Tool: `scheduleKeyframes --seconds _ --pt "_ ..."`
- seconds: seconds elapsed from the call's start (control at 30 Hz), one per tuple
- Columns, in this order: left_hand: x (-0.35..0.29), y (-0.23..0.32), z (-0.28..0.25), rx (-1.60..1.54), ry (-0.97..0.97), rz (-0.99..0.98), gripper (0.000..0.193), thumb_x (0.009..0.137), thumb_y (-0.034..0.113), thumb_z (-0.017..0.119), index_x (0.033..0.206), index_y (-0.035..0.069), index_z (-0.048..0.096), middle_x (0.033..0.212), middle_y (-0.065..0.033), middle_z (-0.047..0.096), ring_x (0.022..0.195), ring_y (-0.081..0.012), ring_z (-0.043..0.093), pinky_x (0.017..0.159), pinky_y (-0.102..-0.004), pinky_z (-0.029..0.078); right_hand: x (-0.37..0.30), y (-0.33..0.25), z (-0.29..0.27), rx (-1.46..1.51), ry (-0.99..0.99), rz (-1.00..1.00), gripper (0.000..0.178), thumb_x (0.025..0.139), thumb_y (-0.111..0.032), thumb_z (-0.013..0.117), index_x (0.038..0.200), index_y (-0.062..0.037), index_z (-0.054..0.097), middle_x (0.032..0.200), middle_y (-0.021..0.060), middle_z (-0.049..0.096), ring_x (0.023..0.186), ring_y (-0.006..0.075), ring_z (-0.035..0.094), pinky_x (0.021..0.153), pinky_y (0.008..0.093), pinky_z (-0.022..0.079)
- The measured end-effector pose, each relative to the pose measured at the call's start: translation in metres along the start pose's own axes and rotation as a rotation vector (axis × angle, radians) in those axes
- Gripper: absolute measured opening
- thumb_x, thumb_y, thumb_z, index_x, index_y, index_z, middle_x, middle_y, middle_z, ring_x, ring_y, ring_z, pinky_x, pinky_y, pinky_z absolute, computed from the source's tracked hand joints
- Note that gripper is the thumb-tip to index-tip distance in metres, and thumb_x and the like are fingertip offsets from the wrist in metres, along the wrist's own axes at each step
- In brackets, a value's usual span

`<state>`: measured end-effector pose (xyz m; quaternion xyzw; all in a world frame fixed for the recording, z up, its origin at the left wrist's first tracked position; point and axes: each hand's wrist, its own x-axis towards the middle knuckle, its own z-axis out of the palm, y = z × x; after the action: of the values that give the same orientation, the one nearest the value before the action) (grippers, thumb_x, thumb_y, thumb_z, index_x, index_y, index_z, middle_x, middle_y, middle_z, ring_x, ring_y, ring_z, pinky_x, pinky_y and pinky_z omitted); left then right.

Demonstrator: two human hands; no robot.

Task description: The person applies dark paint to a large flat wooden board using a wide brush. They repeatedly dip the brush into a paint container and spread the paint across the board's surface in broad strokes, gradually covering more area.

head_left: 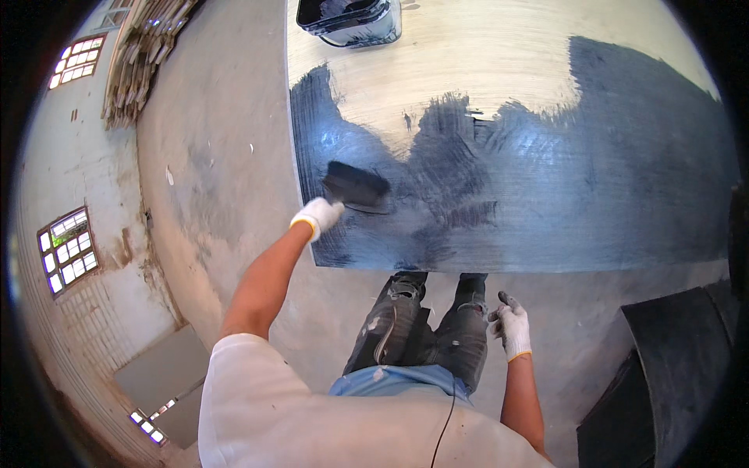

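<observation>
My left hand [320,216], in a white glove with a yellow cuff, is closed round the handle of a wide black paint brush [357,186]. The brush lies against the left part of a large pale wood-grained board [499,66], over an area coated in dark blue-black paint [616,179]. This coat covers the near and right parts, with a ragged, streaky border toward the bare wood. My right hand [512,326], gloved too and dark-stained at the fingertips, hangs beside my right leg. Its fingers are loosely apart and nothing shows in them.
A paint-smeared bucket [363,31] with dark contents stands on the board's far left. Large dark panels [679,351] lean at the lower right. A stack of boards [152,62] rests along the windowed wall [94,179], beyond the concrete floor [226,140].
</observation>
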<state>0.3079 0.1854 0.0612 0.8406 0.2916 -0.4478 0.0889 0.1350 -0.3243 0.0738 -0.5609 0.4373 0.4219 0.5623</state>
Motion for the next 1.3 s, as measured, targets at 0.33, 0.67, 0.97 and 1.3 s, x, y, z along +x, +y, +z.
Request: scheduleKeyframes --seconds 0.33,0.67,0.97,1.3 --pt "-0.001 0.069 -0.024 0.224 -0.002 0.171 0.069 0.093 0.052 0.057 0.12 -0.01 0.067 0.124 -0.0356 0.063 0.126 -0.0449 0.058 0.108 -0.0443 0.044 0.025 0.023 -0.007 -0.081 0.032 -0.051 0.047 0.103 -0.011 0.045 0.149 -0.0031 0.047 0.075 0.0101 0.068 0.045 0.0142 0.056 0.039 0.0284 0.045" --pt "-0.044 0.145 0.001 0.172 -0.016 0.306 0.057 0.096 0.045 0.046 0.112 -0.004 0.071 0.119 -0.0316 0.066 0.115 -0.0456 0.064 0.102 -0.0463 0.049 0.016 -0.006 0.016 -0.036 0.011 0.011 0.045 0.102 -0.01 0.046 0.147 -0.0035 0.05 0.075 0.0095 0.069 0.046 0.0129 0.055 0.04 0.0279 0.046" --pt "-0.054 0.148 0.003 0.254 -0.082 0.237 0.06 0.097 0.047 0.045 0.122 -0.001 0.069 0.13 -0.0296 0.063 0.125 -0.0458 0.058 0.108 -0.047 0.044 0.006 -0.014 0.002 -0.055 -0.013 0.016 0.047 0.101 -0.009 0.047 0.147 -0.0045 0.05 0.075 0.0082 0.068 0.045 0.0132 0.055 0.04 0.0279 0.044" --pt "-0.046 0.178 -0.024 0.437 -0.054 0.276 0.057 0.096 0.046 0.048 0.123 0.0 0.069 0.128 -0.0251 0.066 0.121 -0.0419 0.063 0.101 -0.0453 0.05 0.015 -0.004 -0.024 0.004 -0.096 0.018 0.048 0.101 -0.008 0.048 0.148 -0.0047 0.05 0.074 0.0079 0.065 0.042 0.0139 0.054 0.036 0.0287 0.043"
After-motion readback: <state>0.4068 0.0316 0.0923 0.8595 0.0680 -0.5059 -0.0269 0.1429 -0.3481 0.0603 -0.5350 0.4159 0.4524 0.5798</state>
